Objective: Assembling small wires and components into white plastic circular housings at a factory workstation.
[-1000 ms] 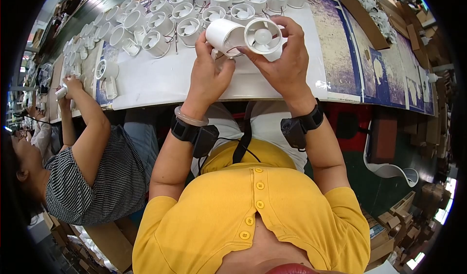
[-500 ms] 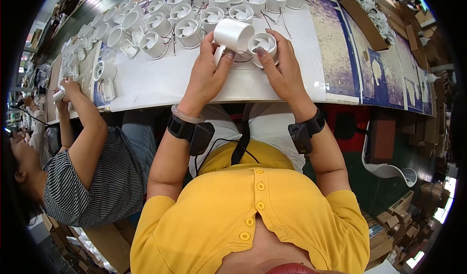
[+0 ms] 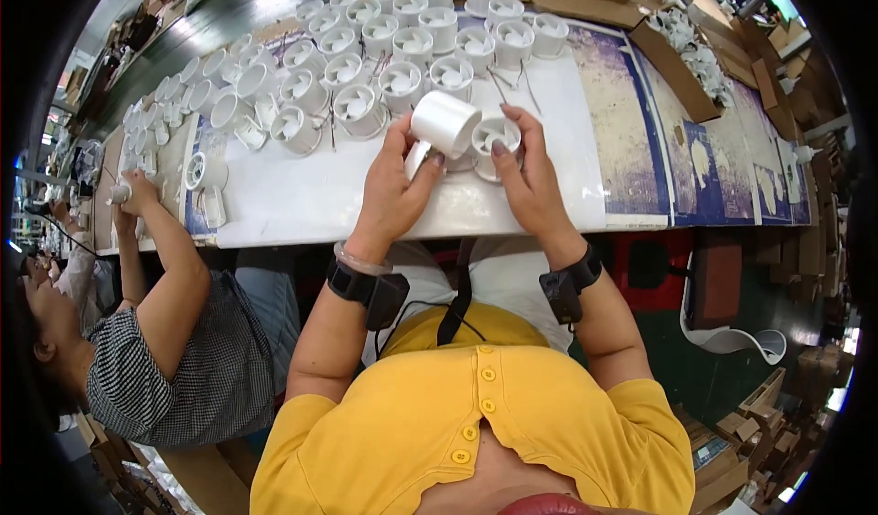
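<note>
My left hand [image 3: 400, 178] is closed on a white plastic cylinder housing [image 3: 445, 123] with a handle-like arm at its lower left. The housing is tilted, its open end facing right. In my right hand [image 3: 533, 178] is a small white fan unit [image 3: 495, 137], a round casing with blades inside, my thumb across its rim. The two pieces are close together over the near part of the white table sheet [image 3: 320, 199]; whether they touch is hard to tell. Beyond my hands stand several similar white fan units [image 3: 359, 110], some with thin dark wires.
More white housings [image 3: 232, 111] spread to the far left. A co-worker [image 3: 183, 350] in a checked top sits on my left, handling a white part. A cardboard box [image 3: 674, 67] of white parts lies at the far right. The table's front edge [image 3: 512, 236] runs before me.
The whole view has shifted, so the table and hands appear lower in the picture. The housing in my left hand is tilted more downward to the right. Both hands keep their holds.
</note>
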`<state>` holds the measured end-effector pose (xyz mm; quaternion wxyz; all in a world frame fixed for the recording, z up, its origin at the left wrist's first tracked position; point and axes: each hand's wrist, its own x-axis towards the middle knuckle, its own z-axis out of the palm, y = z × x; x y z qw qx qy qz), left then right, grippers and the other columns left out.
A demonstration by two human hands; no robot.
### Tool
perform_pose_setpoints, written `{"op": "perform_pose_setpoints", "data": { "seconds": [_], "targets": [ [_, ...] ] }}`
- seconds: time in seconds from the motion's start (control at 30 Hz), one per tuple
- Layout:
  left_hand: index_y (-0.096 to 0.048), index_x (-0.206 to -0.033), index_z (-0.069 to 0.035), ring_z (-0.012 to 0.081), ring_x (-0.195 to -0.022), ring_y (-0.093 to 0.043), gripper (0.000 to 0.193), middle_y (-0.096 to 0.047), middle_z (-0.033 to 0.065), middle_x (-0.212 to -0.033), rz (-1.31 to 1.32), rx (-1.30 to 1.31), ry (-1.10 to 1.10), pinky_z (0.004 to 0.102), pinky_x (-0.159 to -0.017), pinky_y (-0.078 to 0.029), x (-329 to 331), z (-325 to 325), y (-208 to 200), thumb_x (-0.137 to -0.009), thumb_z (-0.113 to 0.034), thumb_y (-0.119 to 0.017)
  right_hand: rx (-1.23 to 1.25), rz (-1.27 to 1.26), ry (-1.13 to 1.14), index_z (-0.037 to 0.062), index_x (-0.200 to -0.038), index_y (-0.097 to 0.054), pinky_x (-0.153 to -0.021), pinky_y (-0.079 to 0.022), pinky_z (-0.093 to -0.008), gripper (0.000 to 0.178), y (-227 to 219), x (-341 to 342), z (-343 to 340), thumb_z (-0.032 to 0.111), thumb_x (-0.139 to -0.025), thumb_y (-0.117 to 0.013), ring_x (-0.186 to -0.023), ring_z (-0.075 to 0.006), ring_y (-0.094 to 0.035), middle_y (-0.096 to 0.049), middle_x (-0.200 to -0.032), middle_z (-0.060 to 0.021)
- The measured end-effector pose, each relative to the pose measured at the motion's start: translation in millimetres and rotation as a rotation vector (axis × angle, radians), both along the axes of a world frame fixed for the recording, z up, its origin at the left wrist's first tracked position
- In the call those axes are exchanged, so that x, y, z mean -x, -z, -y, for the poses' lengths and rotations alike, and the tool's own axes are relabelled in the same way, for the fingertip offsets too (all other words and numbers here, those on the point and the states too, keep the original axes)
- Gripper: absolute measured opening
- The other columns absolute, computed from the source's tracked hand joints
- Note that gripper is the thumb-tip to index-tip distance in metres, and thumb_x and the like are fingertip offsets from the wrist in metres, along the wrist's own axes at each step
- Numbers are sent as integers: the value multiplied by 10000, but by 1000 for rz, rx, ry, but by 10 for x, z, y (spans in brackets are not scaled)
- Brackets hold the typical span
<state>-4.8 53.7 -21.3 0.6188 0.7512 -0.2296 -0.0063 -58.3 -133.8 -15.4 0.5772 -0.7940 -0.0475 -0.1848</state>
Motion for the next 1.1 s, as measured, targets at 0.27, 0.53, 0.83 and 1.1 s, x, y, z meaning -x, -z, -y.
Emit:
{"op": "perform_pose_setpoints", "data": {
  "seconds": [0.27, 0.53, 0.83, 1.1],
  "targets": [
    [-417, -1304, -7, 287, -1001, -596, 500, -599, 164, -1092, 95, -31, -35, 350, -876, -456, 86, -60, 24, -846, -54, -610, 339, 256, 86, 96, -1229, -547, -1016, -352, -366, 402, 47, 72, -47, 83, -838, -636, -1197, -320, -453, -447, -1343, -166],
    [-403, -1304, -13, 321, -993, -599, 506, -597, 186, -1084, 81, -75, -37, 378, -856, -466, 46, -70, -8, -851, -81, -617, 806, 298, 89, 205, -932, -715, -1084, -280, -444, 226, -165, 140, -251, 181, -712, -762, -1316, -393, -319, -400, -1399, -161],
    [-400, -1305, -15, 326, -1005, -598, 506, -595, 191, -1095, 105, -64, -60, 380, -862, -465, 48, -60, -11, -855, -91, -617, 853, 291, 94, 189, -919, -718, -1079, -294, -439, 225, -58, 47, -275, 205, -702, -777, -1346, -384, -292, -364, -1437, -161],
    [-392, -1316, -11, 307, -1036, -593, 507, -592, 187, -1124, 109, -56, -63, 367, -890, -457, 47, -76, 25, -867, -103, -607, 787, 340, 133, 157, -911, -708, -1068, -309, -431, 168, -88, 43, -301, 171, -749, -748, -1296, -374, -371, -445, -1376, -158]
  ]
}}
